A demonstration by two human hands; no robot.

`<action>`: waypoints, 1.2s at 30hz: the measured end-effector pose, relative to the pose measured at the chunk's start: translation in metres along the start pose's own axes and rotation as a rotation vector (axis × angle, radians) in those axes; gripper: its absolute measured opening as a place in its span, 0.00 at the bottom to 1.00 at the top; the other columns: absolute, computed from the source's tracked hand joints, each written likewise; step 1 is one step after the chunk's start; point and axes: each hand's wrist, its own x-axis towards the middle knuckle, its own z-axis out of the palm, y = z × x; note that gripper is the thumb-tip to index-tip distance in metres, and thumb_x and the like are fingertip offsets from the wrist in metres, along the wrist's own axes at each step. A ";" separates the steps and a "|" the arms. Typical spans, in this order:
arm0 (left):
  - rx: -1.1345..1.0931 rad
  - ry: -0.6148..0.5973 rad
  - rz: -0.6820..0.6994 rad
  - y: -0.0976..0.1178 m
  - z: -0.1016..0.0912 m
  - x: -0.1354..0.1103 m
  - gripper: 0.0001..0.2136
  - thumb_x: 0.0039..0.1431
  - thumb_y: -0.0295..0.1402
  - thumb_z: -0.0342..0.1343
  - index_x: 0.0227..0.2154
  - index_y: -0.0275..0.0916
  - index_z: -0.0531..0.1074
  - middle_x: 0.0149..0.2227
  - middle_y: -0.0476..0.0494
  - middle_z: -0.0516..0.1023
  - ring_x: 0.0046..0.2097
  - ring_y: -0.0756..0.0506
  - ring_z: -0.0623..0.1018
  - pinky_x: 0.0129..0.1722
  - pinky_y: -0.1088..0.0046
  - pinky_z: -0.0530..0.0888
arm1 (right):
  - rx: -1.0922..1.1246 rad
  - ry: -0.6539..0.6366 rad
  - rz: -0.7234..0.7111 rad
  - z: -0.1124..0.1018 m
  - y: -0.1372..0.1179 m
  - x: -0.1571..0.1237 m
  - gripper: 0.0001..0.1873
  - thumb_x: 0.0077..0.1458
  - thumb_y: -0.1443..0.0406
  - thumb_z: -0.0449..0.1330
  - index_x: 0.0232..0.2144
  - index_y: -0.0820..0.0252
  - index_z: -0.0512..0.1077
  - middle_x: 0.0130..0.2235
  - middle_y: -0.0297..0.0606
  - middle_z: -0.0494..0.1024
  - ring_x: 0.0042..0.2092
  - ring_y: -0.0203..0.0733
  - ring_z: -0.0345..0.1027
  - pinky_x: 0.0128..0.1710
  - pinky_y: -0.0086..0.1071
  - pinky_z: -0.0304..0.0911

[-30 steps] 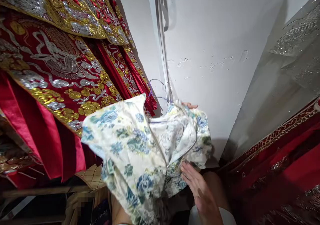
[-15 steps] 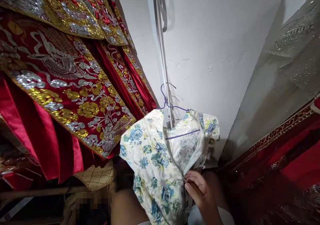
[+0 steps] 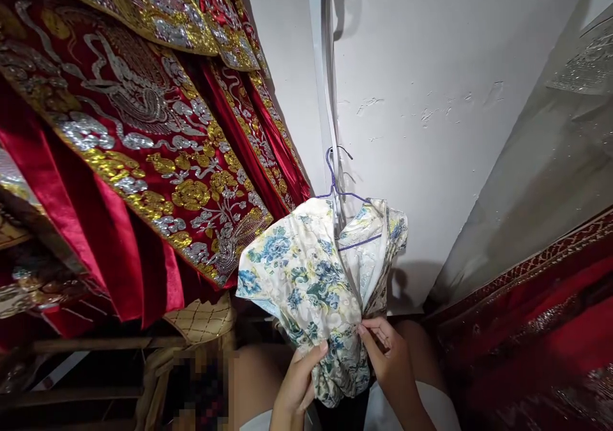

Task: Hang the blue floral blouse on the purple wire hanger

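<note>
A short-sleeved white dress [image 3: 311,271] with blue, green and yellow flowers hangs from a purple wire hanger [image 3: 334,185]. Its front-facing opening spreads in a V and shows the pale lining. At the V's lower end, my right hand [image 3: 387,351] is closed in a pinch on the edge, where a zipper seems to run; any pull tab is hidden by the fingers. Lower and to the left, my left hand [image 3: 301,377] grips the dress's side, thumb on top and fingers mostly behind the cloth. Below the hands the fabric is bunched.
A narrow vertical strip [image 3: 330,67] on the white wall [image 3: 412,48] holds the hanger's hook. Red garments [image 3: 158,150] with gold and silver embroidery hang at left, above a wooden frame [image 3: 86,345]. Sheer sequined cloth [image 3: 575,124] and dark red fabric [image 3: 546,284] are at right.
My left hand has come into view and taken hold of the dress's lower left side. My right hand still pinches the opening's lower end. The view has shifted slightly left.
</note>
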 end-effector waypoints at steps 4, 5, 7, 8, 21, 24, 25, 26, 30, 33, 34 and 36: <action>-0.029 0.060 0.037 -0.004 -0.008 0.005 0.44 0.31 0.36 0.79 0.59 0.47 0.74 0.48 0.36 0.85 0.54 0.27 0.81 0.53 0.52 0.80 | -0.108 0.053 -0.008 -0.006 0.004 0.005 0.20 0.57 0.48 0.64 0.32 0.59 0.78 0.32 0.44 0.82 0.37 0.53 0.77 0.37 0.38 0.71; -0.040 0.075 0.043 -0.003 -0.008 0.007 0.42 0.34 0.36 0.78 0.59 0.47 0.74 0.49 0.37 0.85 0.54 0.28 0.81 0.54 0.52 0.79 | -0.130 0.082 -0.024 -0.007 0.006 0.005 0.19 0.58 0.49 0.64 0.32 0.59 0.79 0.33 0.44 0.82 0.37 0.52 0.77 0.38 0.38 0.72; -0.060 0.115 0.052 -0.002 -0.008 0.009 0.38 0.38 0.33 0.76 0.58 0.46 0.75 0.49 0.38 0.85 0.54 0.30 0.81 0.56 0.54 0.78 | -0.149 0.145 -0.073 -0.008 0.011 0.005 0.17 0.61 0.51 0.62 0.34 0.58 0.79 0.35 0.43 0.81 0.39 0.51 0.77 0.39 0.38 0.72; -0.068 0.149 0.053 -0.001 -0.008 0.010 0.37 0.39 0.32 0.75 0.57 0.44 0.75 0.48 0.38 0.85 0.55 0.30 0.81 0.57 0.55 0.77 | -0.149 0.175 -0.106 -0.008 0.015 0.005 0.15 0.61 0.53 0.62 0.35 0.57 0.79 0.35 0.43 0.81 0.39 0.50 0.77 0.39 0.37 0.73; -0.022 0.568 0.588 -0.007 -0.016 0.037 0.22 0.49 0.33 0.69 0.48 0.40 0.73 0.49 0.39 0.80 0.56 0.37 0.78 0.57 0.60 0.73 | -0.115 0.089 -0.466 -0.008 0.013 0.007 0.06 0.61 0.70 0.63 0.35 0.53 0.79 0.33 0.36 0.79 0.35 0.40 0.75 0.33 0.29 0.72; 0.249 0.733 1.049 -0.028 -0.016 0.041 0.22 0.51 0.35 0.69 0.49 0.43 0.70 0.52 0.42 0.75 0.56 0.41 0.74 0.57 0.64 0.70 | -0.113 0.043 -0.453 -0.006 0.008 0.001 0.07 0.61 0.71 0.63 0.34 0.54 0.79 0.33 0.36 0.79 0.34 0.40 0.76 0.31 0.28 0.71; 0.373 0.704 1.135 -0.036 -0.015 0.040 0.20 0.52 0.35 0.68 0.47 0.42 0.70 0.50 0.43 0.75 0.54 0.42 0.75 0.56 0.65 0.71 | -0.104 0.031 -0.463 -0.005 0.006 0.000 0.08 0.61 0.71 0.63 0.34 0.54 0.79 0.32 0.36 0.80 0.34 0.39 0.76 0.32 0.28 0.71; 0.498 0.619 1.166 -0.044 -0.012 0.038 0.17 0.54 0.34 0.67 0.46 0.42 0.71 0.47 0.43 0.75 0.52 0.42 0.76 0.54 0.65 0.72 | -0.095 0.018 -0.479 -0.004 0.005 -0.002 0.08 0.61 0.72 0.63 0.35 0.54 0.79 0.32 0.35 0.80 0.34 0.39 0.76 0.32 0.28 0.72; 0.797 0.186 1.036 -0.065 0.006 0.028 0.07 0.61 0.32 0.60 0.42 0.40 0.75 0.41 0.43 0.79 0.44 0.44 0.79 0.46 0.69 0.76 | -0.082 -0.052 -0.547 -0.003 -0.001 -0.001 0.10 0.59 0.74 0.63 0.36 0.54 0.79 0.32 0.34 0.80 0.33 0.38 0.77 0.33 0.27 0.72; 0.815 0.120 1.022 -0.065 0.016 0.025 0.03 0.64 0.30 0.56 0.37 0.40 0.75 0.34 0.47 0.78 0.37 0.47 0.78 0.39 0.74 0.76 | -0.105 -0.108 -0.607 -0.007 -0.007 0.007 0.10 0.59 0.74 0.62 0.36 0.54 0.79 0.31 0.33 0.80 0.33 0.38 0.76 0.33 0.28 0.72; 0.819 0.119 1.027 -0.063 0.017 0.024 0.04 0.65 0.30 0.56 0.35 0.40 0.74 0.32 0.48 0.77 0.35 0.47 0.77 0.37 0.75 0.75 | -0.126 -0.123 -0.638 -0.008 -0.010 0.011 0.09 0.59 0.74 0.62 0.35 0.54 0.78 0.31 0.33 0.80 0.32 0.38 0.76 0.33 0.29 0.71; 0.837 0.112 1.041 -0.058 0.017 0.024 0.06 0.65 0.30 0.56 0.32 0.40 0.74 0.30 0.49 0.75 0.33 0.48 0.76 0.34 0.76 0.74 | -0.188 -0.162 -0.713 -0.011 -0.018 0.020 0.09 0.60 0.74 0.62 0.35 0.55 0.77 0.29 0.33 0.79 0.31 0.37 0.75 0.33 0.30 0.70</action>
